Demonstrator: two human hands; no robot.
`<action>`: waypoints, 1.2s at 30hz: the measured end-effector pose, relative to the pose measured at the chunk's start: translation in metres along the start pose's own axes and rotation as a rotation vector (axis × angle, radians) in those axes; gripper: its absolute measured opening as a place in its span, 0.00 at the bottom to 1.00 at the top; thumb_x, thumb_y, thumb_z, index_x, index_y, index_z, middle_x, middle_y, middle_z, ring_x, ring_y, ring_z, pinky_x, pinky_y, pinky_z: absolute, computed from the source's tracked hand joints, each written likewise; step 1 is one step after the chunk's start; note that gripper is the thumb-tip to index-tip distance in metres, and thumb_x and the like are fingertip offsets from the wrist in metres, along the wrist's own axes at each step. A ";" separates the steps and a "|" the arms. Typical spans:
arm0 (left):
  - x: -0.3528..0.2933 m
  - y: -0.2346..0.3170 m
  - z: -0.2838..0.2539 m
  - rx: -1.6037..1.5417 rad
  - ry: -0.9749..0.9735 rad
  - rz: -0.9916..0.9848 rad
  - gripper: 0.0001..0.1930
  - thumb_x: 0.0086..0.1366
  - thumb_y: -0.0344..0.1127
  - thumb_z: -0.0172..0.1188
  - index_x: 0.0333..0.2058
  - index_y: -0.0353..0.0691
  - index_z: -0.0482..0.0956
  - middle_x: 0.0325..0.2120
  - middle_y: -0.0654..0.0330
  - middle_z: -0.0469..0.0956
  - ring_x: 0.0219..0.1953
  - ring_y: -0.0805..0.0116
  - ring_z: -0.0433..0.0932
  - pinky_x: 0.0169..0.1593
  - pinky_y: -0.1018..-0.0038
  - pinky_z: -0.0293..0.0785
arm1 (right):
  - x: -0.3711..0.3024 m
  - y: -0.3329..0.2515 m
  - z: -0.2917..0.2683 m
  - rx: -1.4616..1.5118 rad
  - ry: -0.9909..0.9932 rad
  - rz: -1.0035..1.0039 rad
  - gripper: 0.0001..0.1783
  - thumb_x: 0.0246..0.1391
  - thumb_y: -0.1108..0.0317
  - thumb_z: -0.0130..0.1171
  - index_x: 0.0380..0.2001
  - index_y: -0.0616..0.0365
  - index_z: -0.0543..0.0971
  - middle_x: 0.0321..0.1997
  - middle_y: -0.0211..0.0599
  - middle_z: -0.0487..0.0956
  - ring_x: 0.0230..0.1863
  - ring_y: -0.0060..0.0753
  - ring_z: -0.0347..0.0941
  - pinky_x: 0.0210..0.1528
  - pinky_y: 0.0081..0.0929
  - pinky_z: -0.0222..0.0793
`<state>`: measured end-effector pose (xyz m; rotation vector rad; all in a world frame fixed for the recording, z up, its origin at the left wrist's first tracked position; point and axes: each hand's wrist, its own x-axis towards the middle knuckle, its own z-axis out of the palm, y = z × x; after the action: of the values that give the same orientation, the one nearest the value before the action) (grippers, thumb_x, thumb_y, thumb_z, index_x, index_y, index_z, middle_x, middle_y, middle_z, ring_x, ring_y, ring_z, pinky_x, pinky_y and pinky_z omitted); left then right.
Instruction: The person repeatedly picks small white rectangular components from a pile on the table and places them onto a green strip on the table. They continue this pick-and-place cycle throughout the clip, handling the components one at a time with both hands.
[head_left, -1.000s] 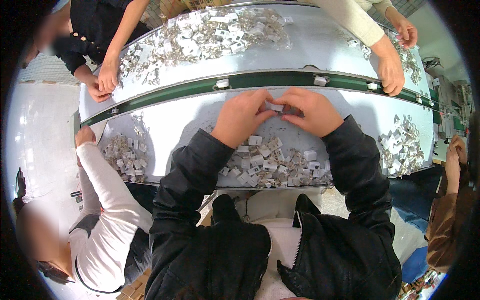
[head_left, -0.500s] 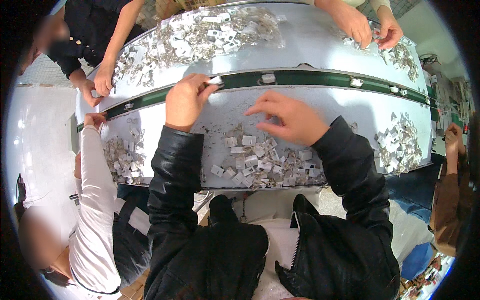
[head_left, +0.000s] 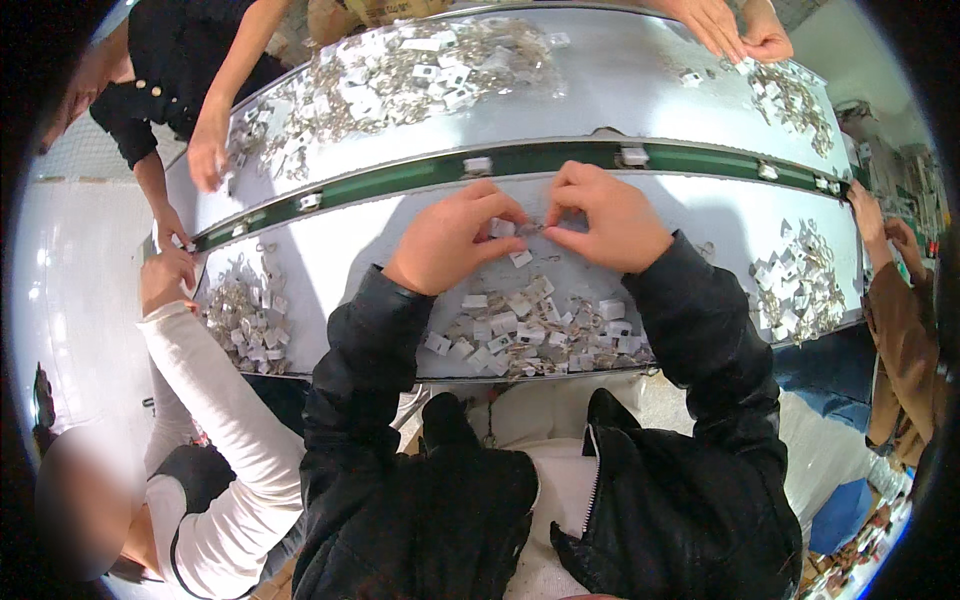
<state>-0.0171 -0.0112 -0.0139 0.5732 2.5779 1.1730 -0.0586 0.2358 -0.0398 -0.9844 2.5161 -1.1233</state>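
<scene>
My left hand (head_left: 458, 238) is closed, thumb and fingers pinching a small white block (head_left: 502, 229) over the near side of the table. Facing it, my right hand (head_left: 612, 222) pinches a thin, shiny metal piece (head_left: 537, 228) at the block's side; whether the two are joined is too small to tell. Another white block (head_left: 521, 259) lies just under my left fingertips. Between my forearms and the table's near edge spreads a pile of white blocks with metal bits (head_left: 525, 325).
A green conveyor belt (head_left: 560, 160) crosses beyond my hands, carrying spaced white blocks (head_left: 633, 155). Other piles lie left (head_left: 245, 315), right (head_left: 798, 280) and across the belt (head_left: 400, 75). Co-workers' hands work at the left (head_left: 167, 275), far left (head_left: 208, 155), far right (head_left: 725, 30) and right (head_left: 868, 212).
My left hand has come back from the belt toward my right hand, and the white block it held there is gone from it. Both hands now pinch small parts close together. Blocks on the belt have shifted.
</scene>
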 end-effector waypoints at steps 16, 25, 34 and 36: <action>0.005 -0.010 -0.004 -0.521 -0.016 -0.040 0.11 0.64 0.23 0.67 0.45 0.36 0.79 0.42 0.64 0.81 0.42 0.76 0.80 0.44 0.77 0.78 | 0.001 0.008 -0.030 0.522 -0.124 0.064 0.07 0.57 0.64 0.70 0.31 0.56 0.84 0.35 0.23 0.77 0.36 0.18 0.71 0.38 0.20 0.65; 0.013 -0.001 0.018 -0.670 0.258 -0.013 0.12 0.68 0.27 0.65 0.49 0.37 0.78 0.43 0.65 0.79 0.43 0.74 0.80 0.45 0.75 0.80 | 0.005 0.006 -0.019 0.881 0.154 0.269 0.06 0.60 0.69 0.67 0.31 0.58 0.81 0.37 0.19 0.74 0.33 0.15 0.67 0.37 0.20 0.64; 0.023 -0.007 0.026 0.220 0.289 0.290 0.10 0.60 0.26 0.67 0.40 0.42 0.81 0.45 0.57 0.80 0.48 0.53 0.80 0.50 0.64 0.78 | 0.006 0.013 0.003 -0.020 0.214 0.000 0.06 0.51 0.66 0.68 0.30 0.54 0.82 0.37 0.32 0.77 0.42 0.41 0.77 0.43 0.35 0.73; 0.026 -0.007 0.027 0.191 0.347 0.328 0.08 0.60 0.26 0.67 0.39 0.41 0.80 0.44 0.57 0.80 0.47 0.53 0.80 0.49 0.63 0.77 | 0.008 0.017 0.002 -0.028 0.226 -0.089 0.06 0.52 0.65 0.68 0.31 0.54 0.82 0.38 0.32 0.77 0.45 0.42 0.76 0.45 0.36 0.73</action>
<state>-0.0315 0.0137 -0.0385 0.9384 2.9978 1.2222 -0.0720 0.2379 -0.0529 -1.0388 2.6938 -1.2954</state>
